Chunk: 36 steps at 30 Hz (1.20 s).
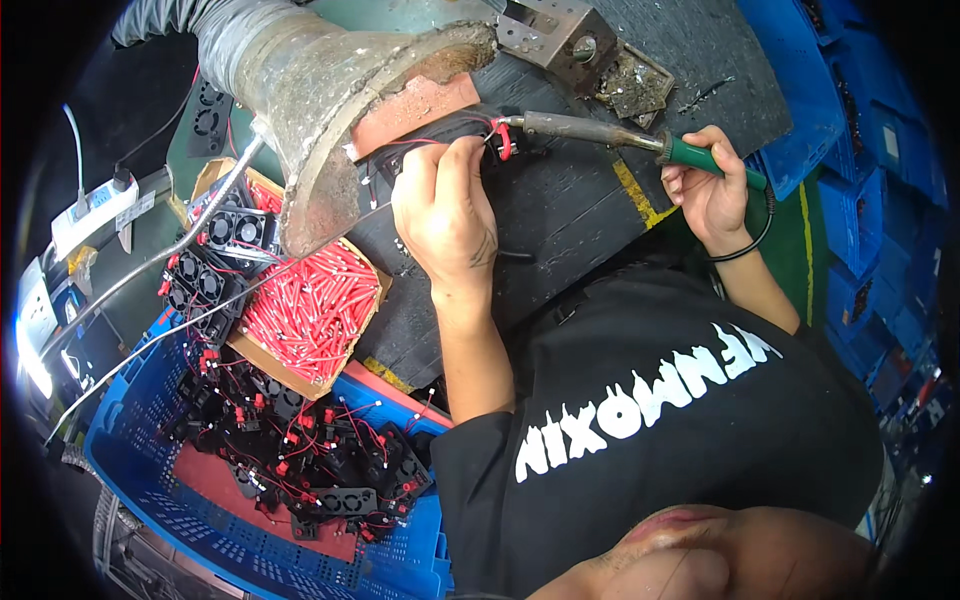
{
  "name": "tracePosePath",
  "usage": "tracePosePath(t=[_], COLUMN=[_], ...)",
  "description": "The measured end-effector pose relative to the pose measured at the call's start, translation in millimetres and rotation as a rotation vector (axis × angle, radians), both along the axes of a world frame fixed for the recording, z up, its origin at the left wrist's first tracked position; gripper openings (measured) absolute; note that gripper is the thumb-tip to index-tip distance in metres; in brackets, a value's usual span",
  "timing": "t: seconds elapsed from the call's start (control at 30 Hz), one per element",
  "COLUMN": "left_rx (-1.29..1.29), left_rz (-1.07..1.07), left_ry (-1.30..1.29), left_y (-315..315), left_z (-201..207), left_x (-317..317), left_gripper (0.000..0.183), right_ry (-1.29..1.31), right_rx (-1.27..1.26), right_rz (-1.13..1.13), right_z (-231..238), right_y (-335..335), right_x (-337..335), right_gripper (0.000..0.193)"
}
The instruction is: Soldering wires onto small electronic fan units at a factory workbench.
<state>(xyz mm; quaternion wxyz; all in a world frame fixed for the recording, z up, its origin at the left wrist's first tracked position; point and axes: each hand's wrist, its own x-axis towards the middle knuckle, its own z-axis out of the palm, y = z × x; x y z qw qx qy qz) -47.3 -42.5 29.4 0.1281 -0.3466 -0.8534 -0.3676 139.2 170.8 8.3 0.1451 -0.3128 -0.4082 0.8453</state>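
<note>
1. Here, the right hand (712,185) closes its fingers around the green handle of a soldering iron (610,135), near the right edge of the dark work board (590,215).
2. The iron lies almost level, its long axis running left to right across the board; the handle is at the right and the metal tip points left, with a black cord looping down past the wrist.
3. The tip meets a small black part with red wires (497,138), near the board's top middle.
4. The left hand (445,215) rests on the board with its fingers curled and pinching that part, just beside the tip.
5. A grey fume hood (310,90) opens over the board's upper left corner.
6. A cardboard box of red sleeved pieces (310,310) sits off the board's left edge.
7. Below that box, a blue crate (190,510) holds black fan parts with red wires (310,460).
8. A metal stand with a dirty sponge tray (590,55) sits at the board's top edge.
</note>
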Motion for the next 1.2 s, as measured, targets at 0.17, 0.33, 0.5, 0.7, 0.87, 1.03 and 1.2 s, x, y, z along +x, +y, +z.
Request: tracePosePath(t=[0.17,0.33,0.5,0.7,0.87,1.03,1.2], left_rx=[-0.036,-0.056,-0.059,-0.049,-0.072,-0.097,-0.12], left_rz=[0.002,-0.006,-0.012,-0.023,-0.015,-0.021,-0.002], left_ry=[0.006,-0.006,-0.023,-0.039,-0.036,-0.068,-0.078], left_y=[-0.5,-0.1,-0.3,-0.7,0.1,0.8,4.8], left_z=[2.4,4.2,2.6,2.7,4.8,8.1,9.6], left_x=[-0.5,-0.8,-1.0,-2.8,-3.3,-3.7,-1.8], left_gripper=[0.01,0.009,0.009,0.009,0.011,0.015,0.015], right_ry=[0.013,-0.003,0.006,0.035,0.029,0.022,0.051], right_rx=[0.025,0.0,-0.001,-0.003,-0.007,-0.009,-0.027], right_rz=[0.008,-0.008,0.016,0.017,-0.001,-0.021,-0.01], right_z=[-2.1,-2.7,-3.4,-4.8,-4.9,-4.7,-6.3], right_y=[-1.2,0.2,0.7,0.9,0.4,0.1,0.8], right_x=[1.1,1.5,1.7,1.4,0.6,1.0,0.9], right_gripper=[0.031,0.031,0.031,0.03,0.03,0.03,0.031])
